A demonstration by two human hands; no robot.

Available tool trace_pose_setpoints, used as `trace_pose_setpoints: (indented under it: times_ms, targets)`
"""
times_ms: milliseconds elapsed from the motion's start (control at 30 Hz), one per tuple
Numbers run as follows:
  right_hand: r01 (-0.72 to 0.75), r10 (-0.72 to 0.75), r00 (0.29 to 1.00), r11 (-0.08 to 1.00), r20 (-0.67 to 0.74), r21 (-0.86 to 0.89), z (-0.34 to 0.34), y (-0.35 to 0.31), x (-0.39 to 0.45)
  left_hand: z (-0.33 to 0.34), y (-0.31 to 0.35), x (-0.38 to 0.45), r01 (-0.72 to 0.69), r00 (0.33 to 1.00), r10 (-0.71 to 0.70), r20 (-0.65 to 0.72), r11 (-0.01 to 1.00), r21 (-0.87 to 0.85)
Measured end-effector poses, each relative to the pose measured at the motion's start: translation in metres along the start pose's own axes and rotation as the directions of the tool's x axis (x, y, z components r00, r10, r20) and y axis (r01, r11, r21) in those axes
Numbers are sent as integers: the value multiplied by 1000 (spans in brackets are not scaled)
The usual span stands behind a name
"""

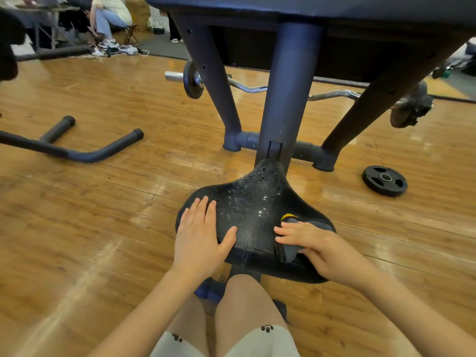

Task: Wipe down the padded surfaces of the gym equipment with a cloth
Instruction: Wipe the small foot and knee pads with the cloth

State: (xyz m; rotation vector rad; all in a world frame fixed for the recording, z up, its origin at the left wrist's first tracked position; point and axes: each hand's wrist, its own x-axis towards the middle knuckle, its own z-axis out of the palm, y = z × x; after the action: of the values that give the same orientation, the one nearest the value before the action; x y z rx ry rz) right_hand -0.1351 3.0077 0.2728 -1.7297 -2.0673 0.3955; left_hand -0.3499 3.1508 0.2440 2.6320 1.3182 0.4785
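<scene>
Head view: droplets are seen over the seat pad, so wiping seems unfinished; the cloth is pinched by the right hand, the left hand laid flat, fingers together.

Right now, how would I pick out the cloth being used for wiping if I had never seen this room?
Find the black saddle-shaped seat pad low in the middle, in front of the dark frame post. On its right side, the right hand presses a small dark grey cloth against the pad. Its yellow edge sets it apart from the black, droplet-speckled padding and the bare left hand.
</scene>
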Motion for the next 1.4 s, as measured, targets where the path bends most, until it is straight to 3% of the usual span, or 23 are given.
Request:
trace_pose_setpoints:
  times_ms: [100,200,300,467,633,733,800,900,967,1033,1267,1400]
  targets:
    - [-100,104,989,994,-107,37,-14,18,37,0,0,0,-3,1000,3,-2,1000,2]
    - [-380,410,874,911,-261,161,-27,52,93,-1,-1,1,-5,1000,5,-6,1000,9]
    - [-505,531,814,847,-233,167,-19,66,118,-1,-2,2,-5,1000,5,0,1000,13]
    - [-488,489,853,871,-182,57,-16,44,86,3,-3,2,4,1000,-4,-13,1000,-9]
    - [-239,223,966,962,-132,-128,-4,8,27,4,-2,1,-5,1000,4,-28,1000,-26]
    - [-206,203,972,979,-114,-10,-8,2,19,2,-2,2,-5,999,4,-34,1000,-29]
    - [-264,292,932,952,-213,153,-20,11,37,2,-2,3,-10,1000,10,-26,1000,-17]
    - [-408,491,808,865,-326,292,-36,42,92,2,-2,3,-7,1000,7,-7,1000,-2]
    - [-441,594,738,783,-320,439,-35,58,127,3,-3,2,9,1000,-9,16,1000,8]
    - [-475,654,722,706,-226,525,-27,67,147,4,-3,2,16,999,-16,33,1000,27]
    - [-545,578,815,792,-48,277,-22,58,111,8,-2,1,27,1000,-26,-7,999,25]
    - [-476,480,877,875,-27,94,-32,46,61,10,-2,1,22,999,-22,-24,1000,11]
